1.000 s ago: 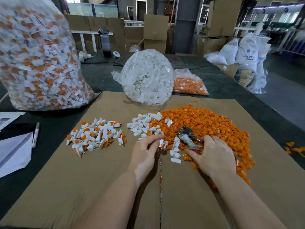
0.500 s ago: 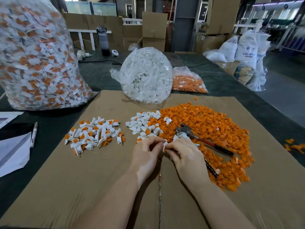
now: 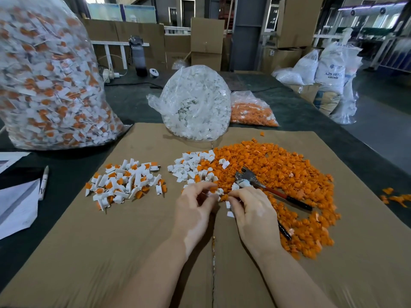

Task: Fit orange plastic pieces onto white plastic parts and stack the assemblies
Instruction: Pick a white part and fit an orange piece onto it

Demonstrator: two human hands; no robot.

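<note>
done: finished pile [image 3: 124, 185] left on cardboard; big bag [image 3: 49, 85] full
left: orange heap [image 3: 278, 174], white parts [image 3: 189, 167] plenty
grip: left hand [image 3: 195, 210], right hand [image 3: 253, 210] pinching small pieces [image 3: 219, 193] together

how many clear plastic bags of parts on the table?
3: large bag of assemblies far left, bag of white parts centre, bag of orange pieces right behind it. More may be hidden.
</note>
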